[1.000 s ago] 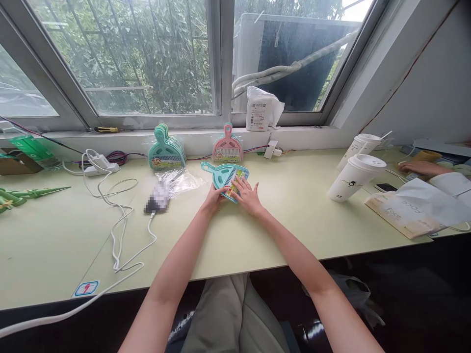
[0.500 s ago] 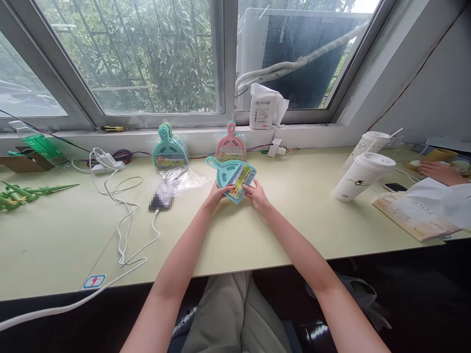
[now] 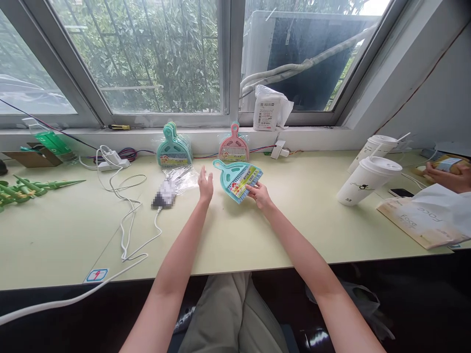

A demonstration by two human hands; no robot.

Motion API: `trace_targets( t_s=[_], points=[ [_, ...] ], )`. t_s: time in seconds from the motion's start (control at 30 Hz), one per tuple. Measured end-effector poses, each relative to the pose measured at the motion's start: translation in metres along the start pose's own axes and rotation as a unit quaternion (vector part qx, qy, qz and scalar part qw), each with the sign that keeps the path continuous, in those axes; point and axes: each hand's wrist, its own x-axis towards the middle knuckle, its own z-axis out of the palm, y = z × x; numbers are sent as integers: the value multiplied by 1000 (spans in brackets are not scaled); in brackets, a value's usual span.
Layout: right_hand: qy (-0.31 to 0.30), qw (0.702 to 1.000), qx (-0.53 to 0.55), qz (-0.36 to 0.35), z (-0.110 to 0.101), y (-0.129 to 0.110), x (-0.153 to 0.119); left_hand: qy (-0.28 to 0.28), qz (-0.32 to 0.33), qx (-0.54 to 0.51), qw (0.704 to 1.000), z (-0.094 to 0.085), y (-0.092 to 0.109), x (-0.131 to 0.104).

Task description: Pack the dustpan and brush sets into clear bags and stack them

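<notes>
A turquoise dustpan and brush set (image 3: 235,177) with a colourful printed label is tilted above the table, its handle pointing up and left. My right hand (image 3: 259,195) grips its lower right edge by the brush bristles. My left hand (image 3: 205,185) is apart from the set, just to its left, fingers raised and spread with nothing in them. Close to that hand lies a crumpled clear plastic bag (image 3: 182,180). Behind, against the wall, stand a stack of wrapped turquoise dustpan sets (image 3: 173,147) and a pink dustpan set (image 3: 234,144).
Left of centre lie a blurred-out device (image 3: 164,196), a white cable (image 3: 127,235) and a power strip (image 3: 114,162). Two white cups (image 3: 368,181) and a paper bag (image 3: 423,215) stand at right. Beyond them, another person's hand (image 3: 451,176) holds something yellowish. A packet (image 3: 270,110) rests on the sill.
My left hand has let go of the dustpan set and moved left, its fingers opening. My right hand keeps hold of the set. The camera view has shifted slightly.
</notes>
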Motion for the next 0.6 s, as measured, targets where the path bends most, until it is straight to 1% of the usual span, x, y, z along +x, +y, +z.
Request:
trace_targets(
  t_s=[0.03,0.07,0.1,0.17,0.2,0.23,0.27,0.37,0.47,0.53,0.6],
  points=[
    [2,1000,-2,1,-1,-1,0,46,30,63,996,-6,-3,4],
    [3,1000,-5,2,-2,-2,0,67,39,121,990,-12,-6,7],
    [6,1000,-9,5,-4,-2,1,70,24,167,983,-18,-9,9],
    [12,1000,-14,11,-6,-2,3,50,-35,213,975,-28,-14,12],
    [14,1000,-15,16,-8,-2,4,40,-57,217,974,-30,-16,13],
    [15,1000,-17,20,-9,-2,5,35,-65,215,974,-31,-17,12],
    [14,999,-20,25,-10,-2,6,36,-59,210,975,-31,-17,11],
    [5,999,-33,42,-13,-3,8,46,2,213,976,-26,-16,3],
    [-10,997,-48,62,-14,-5,7,27,48,250,967,-22,-16,-3],
    [-19,995,-60,77,-15,-7,6,15,51,262,964,-22,-17,-4],
    [-33,993,-72,92,-17,-10,6,17,46,249,967,-24,-18,-2]
  ],
)
